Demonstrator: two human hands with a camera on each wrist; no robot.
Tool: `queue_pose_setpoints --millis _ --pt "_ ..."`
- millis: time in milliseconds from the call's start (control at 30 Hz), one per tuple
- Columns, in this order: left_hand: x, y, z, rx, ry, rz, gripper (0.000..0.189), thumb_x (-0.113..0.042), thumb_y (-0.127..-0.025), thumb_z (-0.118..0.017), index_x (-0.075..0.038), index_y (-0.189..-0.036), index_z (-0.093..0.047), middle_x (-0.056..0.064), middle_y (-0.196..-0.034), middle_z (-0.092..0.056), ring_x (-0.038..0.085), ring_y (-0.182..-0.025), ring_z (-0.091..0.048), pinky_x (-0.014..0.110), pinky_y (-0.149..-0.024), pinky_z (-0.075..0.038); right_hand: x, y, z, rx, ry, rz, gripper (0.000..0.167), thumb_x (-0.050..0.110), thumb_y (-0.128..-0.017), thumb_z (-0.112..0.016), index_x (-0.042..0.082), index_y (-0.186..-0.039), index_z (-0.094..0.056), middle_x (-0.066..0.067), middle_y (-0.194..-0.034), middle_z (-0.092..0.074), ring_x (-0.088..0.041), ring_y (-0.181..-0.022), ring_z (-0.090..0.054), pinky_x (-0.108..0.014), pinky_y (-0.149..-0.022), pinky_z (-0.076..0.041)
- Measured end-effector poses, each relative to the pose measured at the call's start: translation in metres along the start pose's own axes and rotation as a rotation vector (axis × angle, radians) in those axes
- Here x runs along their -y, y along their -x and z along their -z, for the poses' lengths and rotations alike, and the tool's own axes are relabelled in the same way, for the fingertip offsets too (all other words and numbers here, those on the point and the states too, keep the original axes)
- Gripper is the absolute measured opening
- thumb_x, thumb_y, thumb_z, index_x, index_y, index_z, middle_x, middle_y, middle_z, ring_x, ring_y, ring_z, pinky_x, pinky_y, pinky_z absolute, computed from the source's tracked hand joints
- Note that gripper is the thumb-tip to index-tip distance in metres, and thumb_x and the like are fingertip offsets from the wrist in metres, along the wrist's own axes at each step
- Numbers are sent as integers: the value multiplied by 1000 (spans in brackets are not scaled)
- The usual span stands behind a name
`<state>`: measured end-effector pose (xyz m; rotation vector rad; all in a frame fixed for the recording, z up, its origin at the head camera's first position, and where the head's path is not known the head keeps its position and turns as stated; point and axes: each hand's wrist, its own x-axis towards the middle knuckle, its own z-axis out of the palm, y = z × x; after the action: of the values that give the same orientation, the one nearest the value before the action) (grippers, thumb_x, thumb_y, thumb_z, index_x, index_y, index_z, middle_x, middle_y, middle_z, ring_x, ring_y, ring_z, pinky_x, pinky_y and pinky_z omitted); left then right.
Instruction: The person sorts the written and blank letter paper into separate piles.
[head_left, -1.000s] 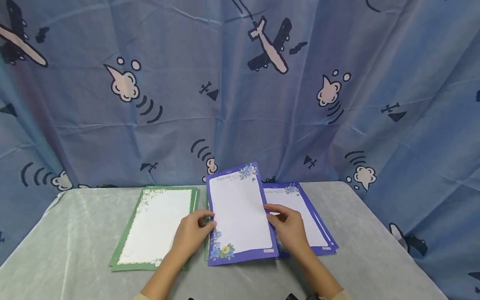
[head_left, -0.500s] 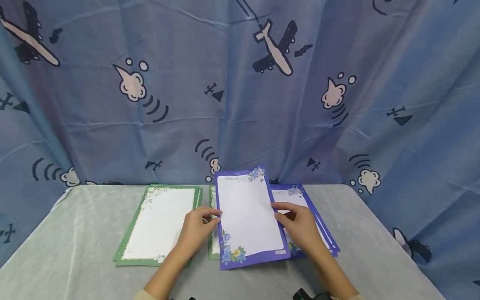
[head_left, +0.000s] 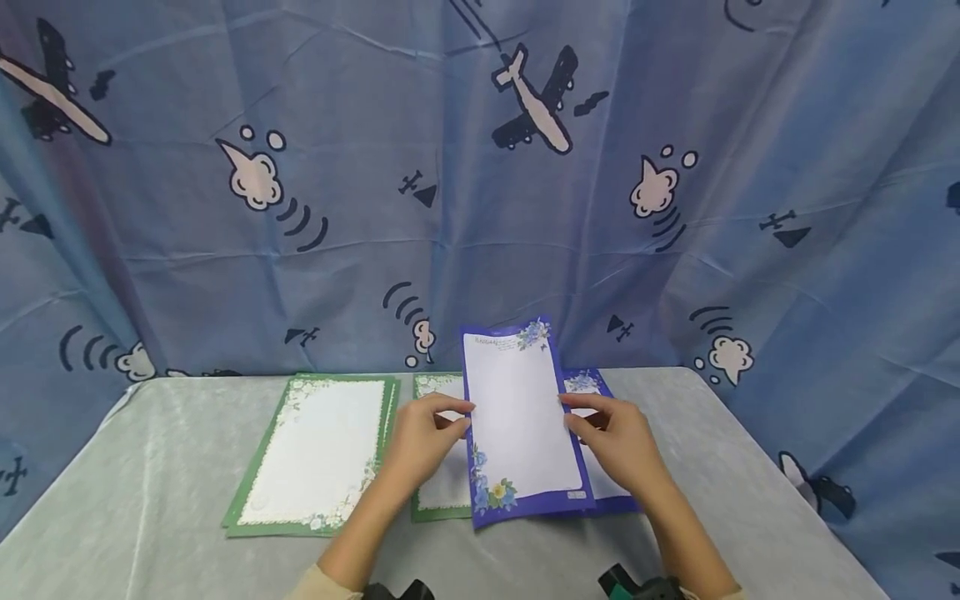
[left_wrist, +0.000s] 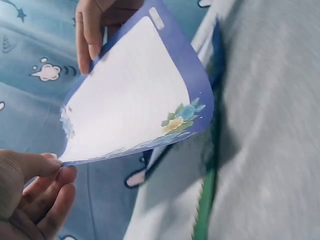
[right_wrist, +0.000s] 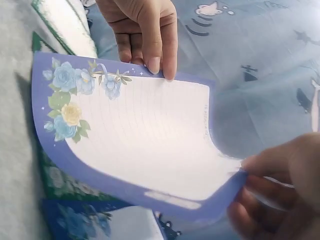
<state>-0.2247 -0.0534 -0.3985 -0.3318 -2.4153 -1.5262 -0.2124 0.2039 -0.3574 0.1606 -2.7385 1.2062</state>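
Note:
A purple-bordered sheet of stationery paper [head_left: 525, 417] with blue and yellow flowers is held up, tilted, above the table. My left hand [head_left: 422, 437] pinches its left edge between thumb and fingers. At the opposite edge my right hand [head_left: 618, 442] pinches it the same way. In both wrist views the sheet bows between the two hands, and its near end curls. Beneath and behind it, more purple-bordered paper [head_left: 611, 485] lies on the right, partly covered. A green-bordered sheet [head_left: 442, 492] shows on the left below it, partly hidden by the held sheet and my left hand.
A pile of green-bordered sheets [head_left: 315, 450] lies to the left, its right side overlapped by my left forearm. A pale grey cloth covers the table [head_left: 165, 467]. Behind the table's far edge hangs a blue curtain [head_left: 360, 183] printed with planes.
Both hands have moved right with the held purple sheet, which is also raised slightly. More of the middle green-bordered sheet now shows, and less of the purple paper on the right.

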Motion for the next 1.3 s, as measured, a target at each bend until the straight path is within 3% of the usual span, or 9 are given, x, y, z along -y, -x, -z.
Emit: queue_pose_setpoints --millis 267,433,567,800,1033,1300 --pt "-29 -18 -18 12 66 8 19 -5 -91 -70 -8 -108 -79 11 -115 -74 14 -74 -71 24 -60 -51 -5 0 21 -83 17 6 34 18 -99 -64 11 -132 -68 -16 -124 -70 -20 -85 -66 -17 -71 -54" --pt "-39 -27 -33 26 122 41 20 -7 -94 -67 -9 -111 -79 10 -117 -73 14 -79 -68 25 -59 -49 -8 4 31 -142 25 -4 36 21 -99 -64 9 -133 -67 -18 -128 -69 -25 -94 -69 -16 -70 -52" --pt "-45 -28 -43 1 137 30 20 -7 -94 -67 -11 -110 -79 10 -116 -72 14 -78 -64 23 -56 -45 -8 5 36 -174 22 6 35 20 -99 -64 9 -133 -67 -19 -129 -68 -28 -97 -70 -14 -72 -52" --pt "-42 -19 -56 -36 135 24 19 -4 -93 -68 -9 -109 -78 10 -114 -73 14 -80 -64 20 -59 -48 -13 4 43 -237 33 -8 33 14 -100 -60 6 -131 -68 -20 -128 -69 -23 -91 -66 -14 -68 -52" --pt "-42 -20 -67 -59 135 12 20 -3 -91 -70 -7 -109 -78 10 -115 -73 16 -83 -67 20 -64 -54 -27 -2 50 -312 52 -80 32 10 -100 -58 6 -130 -68 -21 -128 -68 -25 -91 -64 -13 -65 -49" --pt "-38 -22 -84 -26 139 8 28 4 -88 -69 -4 -115 -75 13 -114 -70 15 -84 -67 17 -59 -49 -42 -8 52 -339 51 -147 34 8 -99 -57 6 -131 -68 -21 -130 -68 -29 -95 -65 -15 -62 -47"
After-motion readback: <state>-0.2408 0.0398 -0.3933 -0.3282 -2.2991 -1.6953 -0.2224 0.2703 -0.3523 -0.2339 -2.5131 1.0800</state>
